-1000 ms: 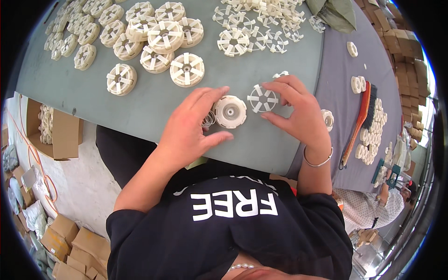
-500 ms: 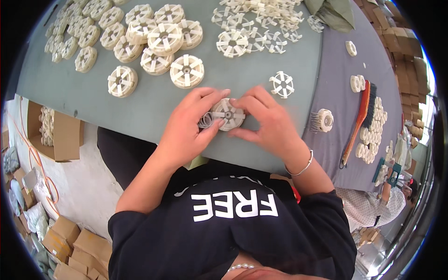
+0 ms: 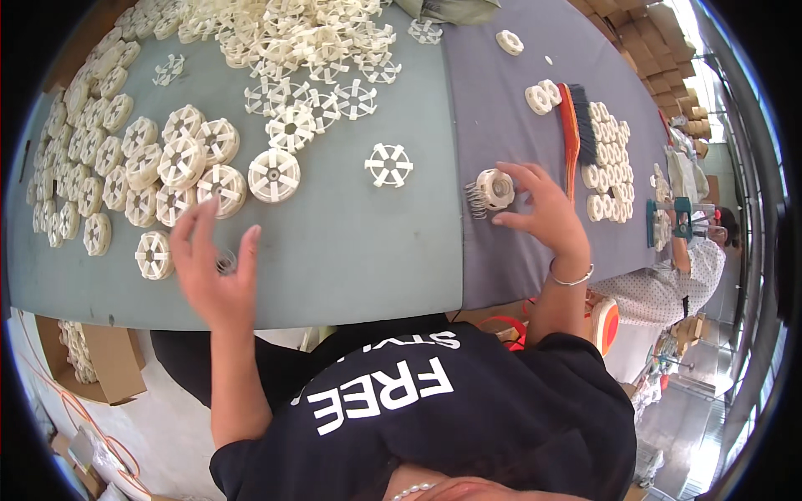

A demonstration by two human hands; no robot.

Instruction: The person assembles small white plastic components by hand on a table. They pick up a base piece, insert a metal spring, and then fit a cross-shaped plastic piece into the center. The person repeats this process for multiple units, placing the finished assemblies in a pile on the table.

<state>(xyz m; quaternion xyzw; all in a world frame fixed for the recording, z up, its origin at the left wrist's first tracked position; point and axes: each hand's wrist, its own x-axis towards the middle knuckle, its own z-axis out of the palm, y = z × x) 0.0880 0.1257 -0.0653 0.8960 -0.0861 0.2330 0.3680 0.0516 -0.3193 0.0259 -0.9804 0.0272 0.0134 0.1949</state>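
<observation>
My left hand point(image 3: 215, 271) hovers over the green table, thumb and forefinger apart, with a small metal coil spring point(image 3: 225, 262) in its palm. The other fingers are partly hidden. My right hand point(image 3: 543, 209) is open beside a cream plastic ring point(image 3: 499, 189), its thumb and fingers around the right side of it. Metal coil springs point(image 3: 476, 200) are bunched at the ring's left side. Between my hands lies a six-armed white plastic clip point(image 3: 389, 165). A round cream wheel with white spokes point(image 3: 274, 175) rests beside several similar wheels point(image 3: 181, 163).
A heap of loose white clips point(image 3: 305, 42) covers the far table. A red-handled brush point(image 3: 571, 125) lies on the grey cloth beside rows of cream rings point(image 3: 608, 159). A green clamp-like tool point(image 3: 683, 219) stands at the far right, near another person point(image 3: 660, 288).
My hands have parted: left toward the wheels, right to the ring with springs. The wheel they held now lies on the table. The view has swung right.
</observation>
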